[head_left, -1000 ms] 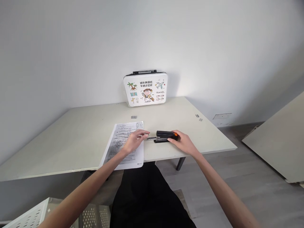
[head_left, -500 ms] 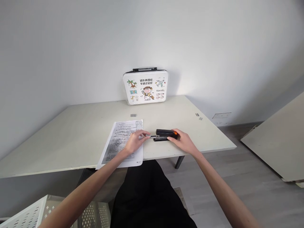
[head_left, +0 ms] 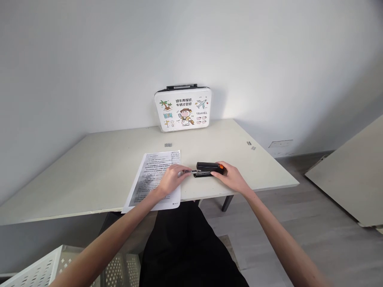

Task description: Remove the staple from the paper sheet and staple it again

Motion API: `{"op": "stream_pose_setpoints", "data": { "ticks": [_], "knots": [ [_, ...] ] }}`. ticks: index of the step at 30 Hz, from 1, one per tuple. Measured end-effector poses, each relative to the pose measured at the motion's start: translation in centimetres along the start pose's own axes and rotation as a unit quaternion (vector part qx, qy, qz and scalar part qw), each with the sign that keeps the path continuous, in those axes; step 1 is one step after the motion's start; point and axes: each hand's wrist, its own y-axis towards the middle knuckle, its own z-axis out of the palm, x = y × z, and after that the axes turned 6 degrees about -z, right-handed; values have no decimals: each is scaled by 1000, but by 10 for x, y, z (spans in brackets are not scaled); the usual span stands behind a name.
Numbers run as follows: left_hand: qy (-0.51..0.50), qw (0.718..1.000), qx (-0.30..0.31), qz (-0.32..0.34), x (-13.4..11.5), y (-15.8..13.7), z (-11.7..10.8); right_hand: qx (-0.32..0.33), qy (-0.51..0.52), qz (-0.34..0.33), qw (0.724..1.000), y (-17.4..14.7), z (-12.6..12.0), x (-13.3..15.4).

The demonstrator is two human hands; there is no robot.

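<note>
A black stapler [head_left: 206, 167] with an orange patch at its rear lies near the table's front edge. My right hand [head_left: 230, 176] is closed around its rear end, thumb on the near side and fingers on the far side. From the stapler's left end sticks out a thin metal slide [head_left: 194, 172]. The fingertips of my left hand [head_left: 172, 178] pinch its outer end. Under my left hand and wrist lies a printed sheet of paper [head_left: 149, 171], its lower edge at the table's front edge. Any staples inside the stapler are hidden.
A white cartoon-printed case [head_left: 184, 109] stands against the wall at the back of the table [head_left: 98, 171]. Small grey staple strips [head_left: 168, 145] lie before it, with more strips [head_left: 253, 148] at the right edge. White perforated baskets [head_left: 38, 267] are at lower left.
My left hand has shifted slightly right, closer to the stapler, and less of the metal slide shows between them. The right hand and stapler have stayed nearly in place.
</note>
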Motion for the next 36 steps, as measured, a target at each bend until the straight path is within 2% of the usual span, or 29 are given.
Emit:
{"op": "stream_pose_setpoints", "data": {
  "ticks": [4,8,14,20,28,32,36],
  "knots": [
    [11,1000,2,-15,8,-4,1,-1,0,2,1000,0,1,-1],
    [5,999,-2,-32,19,-9,-8,0,-1,1,1000,0,1,-2],
    [-53,996,71,-30,21,-11,-20,20,20,0,1000,-2,-3,1],
    [-109,985,135,14,8,12,-5,67,60,-4,996,-2,-7,8],
    [-134,975,176,-2,8,37,7,68,67,-11,995,-2,-8,13],
    [-105,981,163,-7,7,32,6,65,61,-2,996,-2,-6,14],
    [10,993,119,4,6,-2,-16,58,53,-1,997,-3,-3,12]
  ]
}}
